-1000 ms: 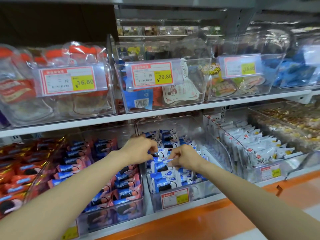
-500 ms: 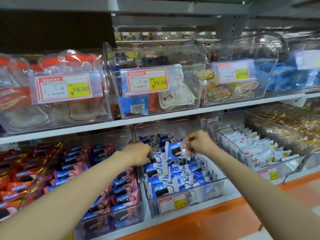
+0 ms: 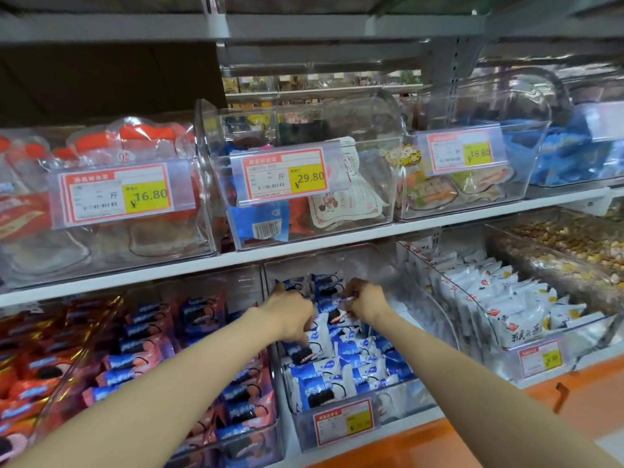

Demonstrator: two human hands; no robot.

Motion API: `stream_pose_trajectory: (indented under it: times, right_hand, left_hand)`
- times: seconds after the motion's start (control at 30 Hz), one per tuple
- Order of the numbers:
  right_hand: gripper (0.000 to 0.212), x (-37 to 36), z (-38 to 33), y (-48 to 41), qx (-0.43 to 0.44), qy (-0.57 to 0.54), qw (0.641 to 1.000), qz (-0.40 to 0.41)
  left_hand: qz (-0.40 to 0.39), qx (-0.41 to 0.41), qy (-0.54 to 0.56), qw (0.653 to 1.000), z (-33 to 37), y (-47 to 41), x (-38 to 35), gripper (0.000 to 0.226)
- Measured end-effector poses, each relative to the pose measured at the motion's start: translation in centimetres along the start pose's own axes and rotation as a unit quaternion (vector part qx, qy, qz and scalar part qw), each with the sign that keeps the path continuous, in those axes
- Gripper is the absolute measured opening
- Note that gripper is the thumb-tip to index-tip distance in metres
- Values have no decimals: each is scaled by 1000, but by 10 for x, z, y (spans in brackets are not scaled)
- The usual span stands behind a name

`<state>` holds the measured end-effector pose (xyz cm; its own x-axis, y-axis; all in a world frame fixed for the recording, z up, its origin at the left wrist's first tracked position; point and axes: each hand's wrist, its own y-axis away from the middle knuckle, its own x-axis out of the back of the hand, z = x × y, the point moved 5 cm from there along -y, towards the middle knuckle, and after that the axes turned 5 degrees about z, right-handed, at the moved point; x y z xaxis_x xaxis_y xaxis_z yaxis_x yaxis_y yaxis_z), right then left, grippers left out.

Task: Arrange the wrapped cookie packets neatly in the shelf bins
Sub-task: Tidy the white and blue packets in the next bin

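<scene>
**stockroom_sam:** Blue-and-white wrappers everywhere, lol. Both hands are reaching into the middle clear bin (image 3: 405,405) on the lower shelf. The right grip (image 3: 368,303) is pinched closed on one cookie packet (image 3: 338,319), thumb against fingers on what looks like its crimped end, over the back half of the bin.

**aisle9:** And the left one?

**stockroom_sam:** The left grip (image 3: 291,315) is knuckles-up with its fingers curled down onto the packed rows (image 3: 341,369). I can't tell if it's actually holding anything or just pressing them flat.

**aisle9:** So which way does the packet go from here?

**stockroom_sam:** It sits just to the left of the right grip, in the gap between the two hands, and the right one is the nearer. Its long axis seems to run across the bin, same as the front rows, though most of it is hidden. My guess is it gets tucked down into the row right below, with the left hand keeping the neighbours from flopping. The pink packets (image 3: 236,400) next door aren't involved.
</scene>
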<state>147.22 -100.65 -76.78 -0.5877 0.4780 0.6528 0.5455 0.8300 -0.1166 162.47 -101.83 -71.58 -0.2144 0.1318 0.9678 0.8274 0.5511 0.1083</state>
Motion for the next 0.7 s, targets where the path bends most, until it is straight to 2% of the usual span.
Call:
stream_pose_trajectory:
  times: [0.17,0.27,0.4,0.47,0.53,0.57,0.6,0.67,0.7]
  right_hand:
    - [14,4,4,-4,27,-2,1000,10]
    - [7,4,10,-6,19,-16,1000,13]
    - [23,-6,11,4,6,32,999,-27]
    - [23,9,1,9,41,93,995,5]
    - [12,33,-15,20,88,117,988,42]
    - [6,40,-23,28,106,79,991,5]
    - [6,44,-32,41,117,31,990,-78]
    - [5,36,-45,80,114,-12,953,-281]
    - [7,30,-45,96,118,16,934,-336]
  left_hand:
    - [-3,-26,-18,999,9,2,-7,36]
    - [-12,-17,27,999,2,2,2,34]
    - [-34,-24,-31,999,5,6,-5,28]
    - [-29,-24,-54,998,5,7,-10,28]
    - [3,-16,-28,999,0,9,-3,34]
    - [24,-10,4,1000,-3,10,3,35]
    - [42,-7,39,998,-6,12,10,33]
    - [42,-23,80,996,-3,16,16,28]
    - [19,-40,80,996,2,19,15,27]
